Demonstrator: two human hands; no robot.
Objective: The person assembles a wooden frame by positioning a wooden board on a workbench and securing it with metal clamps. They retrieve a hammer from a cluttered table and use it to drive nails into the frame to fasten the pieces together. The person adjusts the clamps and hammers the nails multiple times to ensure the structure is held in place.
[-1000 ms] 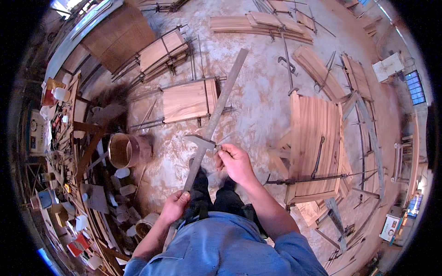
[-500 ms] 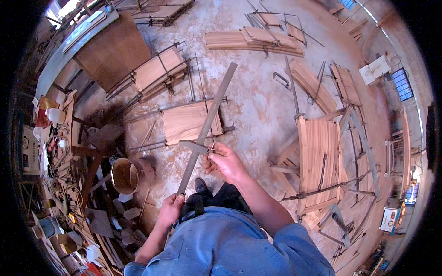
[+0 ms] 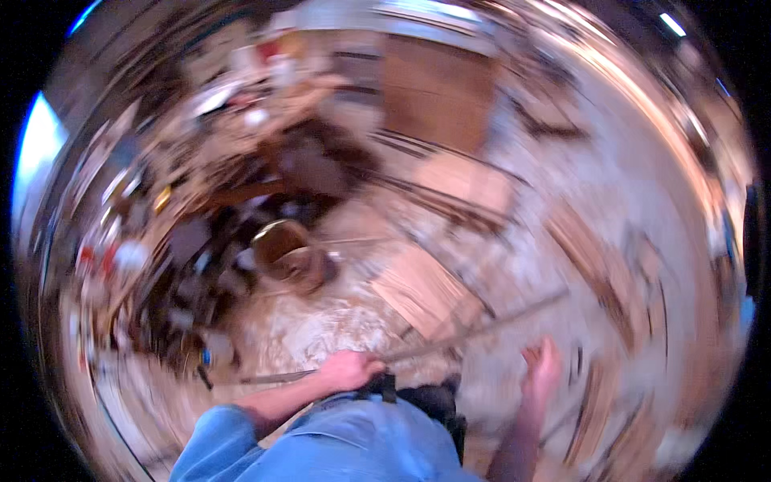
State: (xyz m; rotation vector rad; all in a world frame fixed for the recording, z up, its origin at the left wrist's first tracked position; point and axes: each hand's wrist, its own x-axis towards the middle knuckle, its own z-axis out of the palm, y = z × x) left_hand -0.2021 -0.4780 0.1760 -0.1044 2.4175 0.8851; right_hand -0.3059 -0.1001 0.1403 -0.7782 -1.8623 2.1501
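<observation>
My left hand [image 3: 351, 371] is wrapped round a long metal bar clamp [image 3: 482, 328] in front of my waist. The bar slopes up to the right, and its other end sticks out to the left past my wrist. My right hand [image 3: 543, 365] is off the bar, out to the right, with thumb and fingers apart and nothing seen in it. Motion blur hides the clamp's finer parts. Beyond the bar lies a clamped wooden panel [image 3: 422, 289] on the floor.
A round bucket [image 3: 320, 271] stands left of the panel. Behind it runs a cluttered workbench [image 3: 233, 136]. Farther off are a large brown board [image 3: 438, 92], another clamped panel [image 3: 466, 183] and a stack of planks [image 3: 578, 241]. More boards [image 3: 590, 410] lie at the right.
My view has swung left toward the workbench. My right hand has let go of the clamp and moved away to the right. The clamp, still in my left hand, has tipped from steep to nearly level.
</observation>
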